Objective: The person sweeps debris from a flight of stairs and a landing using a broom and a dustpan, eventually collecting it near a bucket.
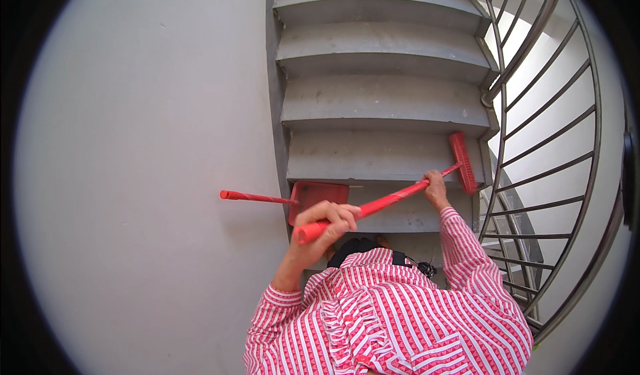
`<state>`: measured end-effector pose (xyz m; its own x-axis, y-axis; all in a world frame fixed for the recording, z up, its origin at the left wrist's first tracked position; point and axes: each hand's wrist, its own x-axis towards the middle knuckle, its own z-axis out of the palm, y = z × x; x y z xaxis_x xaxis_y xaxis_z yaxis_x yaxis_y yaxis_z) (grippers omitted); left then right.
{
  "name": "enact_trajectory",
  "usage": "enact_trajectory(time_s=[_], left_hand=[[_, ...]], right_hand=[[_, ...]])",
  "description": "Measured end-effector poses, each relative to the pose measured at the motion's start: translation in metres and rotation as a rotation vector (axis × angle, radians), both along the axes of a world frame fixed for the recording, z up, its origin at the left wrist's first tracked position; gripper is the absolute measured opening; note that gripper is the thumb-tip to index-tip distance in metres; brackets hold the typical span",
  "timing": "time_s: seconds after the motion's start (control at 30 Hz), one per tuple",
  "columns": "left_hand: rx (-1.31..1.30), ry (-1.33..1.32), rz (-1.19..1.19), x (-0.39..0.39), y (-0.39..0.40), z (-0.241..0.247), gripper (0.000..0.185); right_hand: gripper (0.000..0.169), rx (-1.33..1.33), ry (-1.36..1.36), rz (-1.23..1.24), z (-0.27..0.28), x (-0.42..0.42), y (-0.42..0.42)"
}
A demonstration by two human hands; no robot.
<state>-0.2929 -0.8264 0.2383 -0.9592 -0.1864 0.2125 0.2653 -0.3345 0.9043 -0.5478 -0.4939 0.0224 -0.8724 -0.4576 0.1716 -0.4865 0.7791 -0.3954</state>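
Observation:
My left hand grips the upper end of a red broom handle close in front of my chest. Lower on the same handle, my right hand is closed just above the broom head. The red broom head with its bristles is at the right end of a grey stair tread, near the railing side. A red dustpan rests on the step below that one, against the left wall, its long handle pointing left. My left hand and the broom handle cover part of the pan.
Grey stairs rise ahead of me. A plain pale wall runs along the left. To the right curves a metal railing with bars, and an open stairwell shows through it. My feet are on a step just below the dustpan.

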Motion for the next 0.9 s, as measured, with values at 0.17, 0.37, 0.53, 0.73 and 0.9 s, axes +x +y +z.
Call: enact_trajectory(time_s=[0.17, 0.37, 0.53, 0.73, 0.9], left_hand=[[-0.001, -0.045, 0.203, 0.027, -0.042, 0.005, 0.014], [-0.178, -0.082, 0.530, 0.071, -0.063, 0.057, 0.017], [-0.277, -0.101, 0.744, 0.081, -0.041, 0.084, 0.022], [-0.348, -0.118, 0.850, 0.064, 0.003, 0.082, 0.021], [-0.456, -0.043, 0.901, 0.095, 0.025, 0.084, 0.016]], right_hand=[[0.021, -0.070, -0.036, -0.003, -0.007, 0.042, -0.073], [0.029, -0.028, -0.232, 0.169, 0.033, 0.079, -0.149], [0.026, -0.077, -0.332, 0.372, 0.060, 0.065, -0.176], [0.012, -0.084, -0.262, 0.353, 0.051, 0.033, -0.177], [0.014, 0.147, -0.239, 0.641, 0.043, 0.042, -0.162]])
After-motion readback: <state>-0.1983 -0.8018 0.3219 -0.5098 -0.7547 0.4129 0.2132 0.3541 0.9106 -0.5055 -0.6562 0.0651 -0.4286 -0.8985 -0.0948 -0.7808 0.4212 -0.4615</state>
